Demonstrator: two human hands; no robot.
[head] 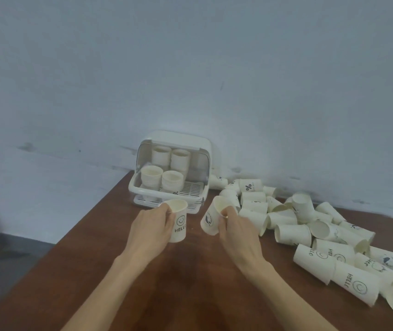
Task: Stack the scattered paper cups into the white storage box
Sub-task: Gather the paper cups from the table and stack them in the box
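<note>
Left hand (pixel 151 223): I grip the upright smiley cup (pixel 178 222) by its rim.
Right hand (pixel 236 229): I hold the tilted cup (pixel 211 217), thumb inside.
Box (pixel 166 191): four stacks inside.

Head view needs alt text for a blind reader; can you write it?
Each hand holds a paper cup over a brown table: left hand, upright HELLO cup; right hand, tilted cup. Behind, an open white box holds cup stacks; loose cups lie right.
</note>
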